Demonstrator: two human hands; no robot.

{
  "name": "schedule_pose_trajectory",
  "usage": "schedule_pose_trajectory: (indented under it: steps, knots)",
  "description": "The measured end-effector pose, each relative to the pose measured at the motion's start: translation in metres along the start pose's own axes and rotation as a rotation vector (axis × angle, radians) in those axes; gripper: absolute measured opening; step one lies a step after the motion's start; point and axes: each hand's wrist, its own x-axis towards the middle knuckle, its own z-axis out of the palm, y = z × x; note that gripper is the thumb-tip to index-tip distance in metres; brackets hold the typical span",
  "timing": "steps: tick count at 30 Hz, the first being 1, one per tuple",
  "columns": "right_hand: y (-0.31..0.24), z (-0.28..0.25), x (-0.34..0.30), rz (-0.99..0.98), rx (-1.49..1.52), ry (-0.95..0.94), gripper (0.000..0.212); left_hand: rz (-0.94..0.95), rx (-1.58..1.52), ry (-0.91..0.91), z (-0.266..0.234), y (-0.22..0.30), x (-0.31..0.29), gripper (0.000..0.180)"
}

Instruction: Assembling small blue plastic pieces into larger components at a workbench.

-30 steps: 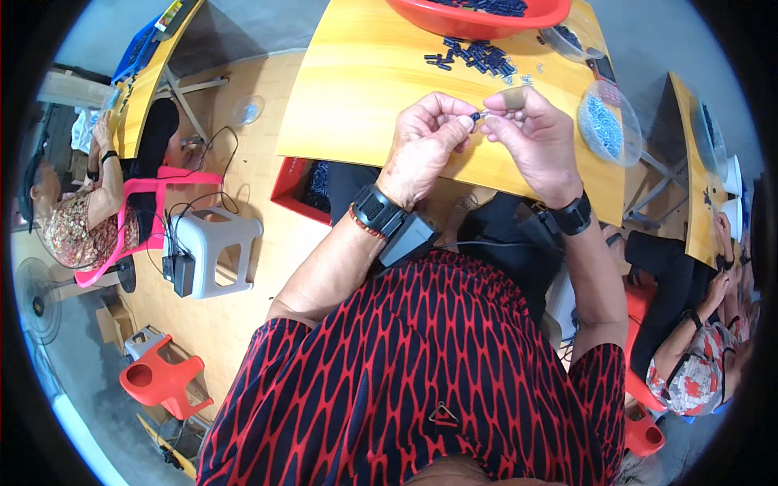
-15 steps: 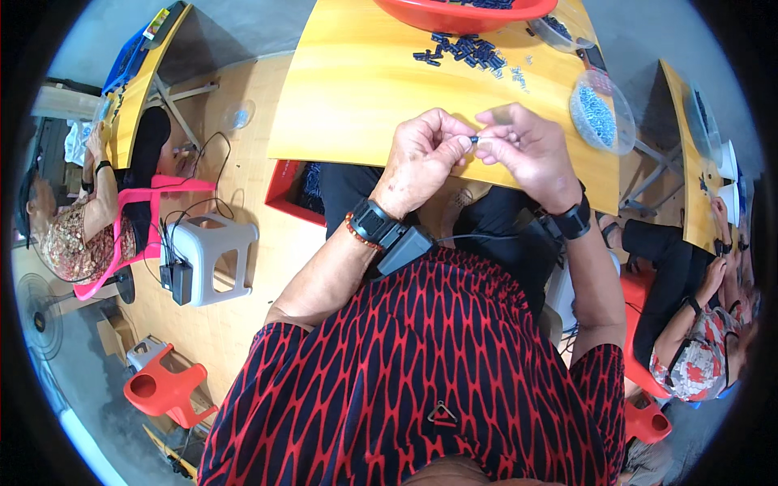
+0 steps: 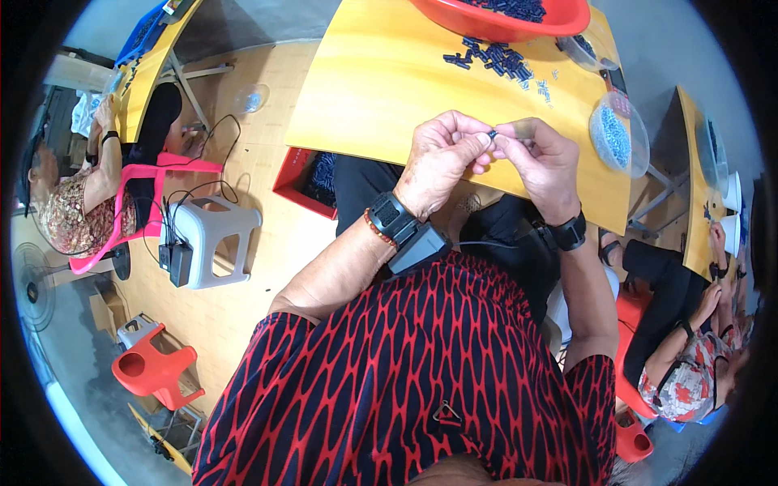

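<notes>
Over the near edge of the yellow table (image 3: 365, 89), my two hands meet at a small dark cylindrical part (image 3: 492, 134). My left hand (image 3: 444, 166) pinches it between thumb and forefinger, the other fingers curled. From the other side, my right hand (image 3: 547, 166) closes thumb and forefinger at the same part; whether it also holds a second tiny piece is hidden. Beyond the hands lies a loose pile of dark blue cylindrical parts (image 3: 501, 60). Small clear pieces (image 3: 544, 87) are scattered beside it. To the right, a clear round tub (image 3: 600, 144) holds many light blue pieces.
A red basin (image 3: 486, 32) of dark parts stands at the table's far side, near another clear tub (image 3: 577, 55). Under the left edge sits a red crate (image 3: 296, 198). A grey stool (image 3: 215, 235) stands left. People work at tables on both sides.
The whole view has shifted slightly, with the table now further right. My right fingers, lifted and blurred before, have come down and closed at the dark part. The left hand keeps its pinch.
</notes>
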Motion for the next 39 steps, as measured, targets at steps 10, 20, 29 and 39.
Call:
schedule_pose_trajectory:
  steps: [10,20,29,39]
  knots:
    - [-0.004,0.008,0.004,0.033,0.057,0.038,0.007,0.116,0.073,0.048,0.003,0.005,-0.001,0.006]
    - [0.001,0.019,0.021,-0.112,-0.172,-0.117,0.011,0.219,0.15,0.168,-0.01,0.003,0.004,0.003]
    - [0.016,0.008,0.094,-0.123,-0.518,-0.021,0.014,0.451,0.159,0.452,-0.03,0.014,0.024,0.01]
    - [0.02,0.023,0.121,-0.344,-0.859,-0.086,0.009,0.37,0.104,0.415,-0.024,0.02,0.021,0.01]
